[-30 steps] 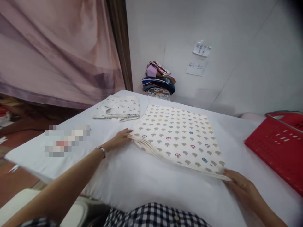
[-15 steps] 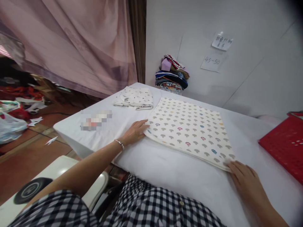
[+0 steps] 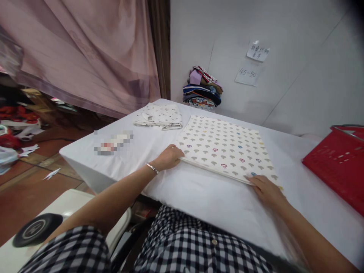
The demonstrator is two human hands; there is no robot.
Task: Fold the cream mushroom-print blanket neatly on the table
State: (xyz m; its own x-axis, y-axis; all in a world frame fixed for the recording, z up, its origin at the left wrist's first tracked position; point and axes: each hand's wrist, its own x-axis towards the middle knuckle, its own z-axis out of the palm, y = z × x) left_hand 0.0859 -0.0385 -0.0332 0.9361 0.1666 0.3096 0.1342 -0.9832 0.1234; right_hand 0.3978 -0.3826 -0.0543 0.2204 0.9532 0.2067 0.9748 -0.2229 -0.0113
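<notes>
Two bare hands meet the near edge of the mushroom-print cloth point(image 3: 218, 142), which lies flat and folded in layers on the white table point(image 3: 136, 157). At its near left corner, the left hand point(image 3: 170, 157) has its fingers curled together, pinching the layered edge. The right hand point(image 3: 269, 190) rests its fingertips on the near edge, short of the near right corner; whether the thumb clamps from below, I cannot tell. Most of the cloth spreads to the far side of both hands. A second folded cloth point(image 3: 160, 113) lies just left of its far left corner, and a red basket point(image 3: 335, 163) stands apart to the right.
</notes>
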